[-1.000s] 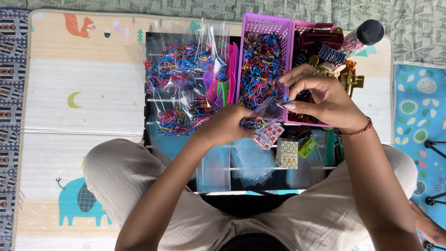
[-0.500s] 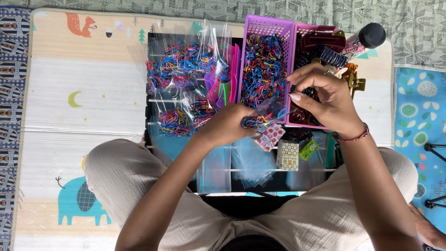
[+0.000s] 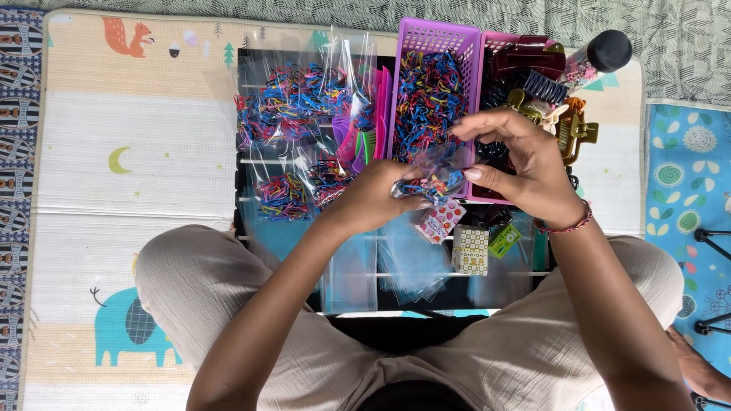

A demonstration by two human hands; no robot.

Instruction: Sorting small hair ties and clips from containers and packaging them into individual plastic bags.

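Hands meet just beyond your knees: your left hand (image 3: 377, 199) pinches a small clear bag of coloured bands (image 3: 430, 181) closed-fisted, your right hand (image 3: 525, 164) holds its mouth open with fingertips, right beside the purple basket (image 3: 434, 34) of loose bands beyond.

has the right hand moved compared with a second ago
Yes, slightly. The right hand has shifted down along the purple basket toward the body, fingers on the small clear bag.
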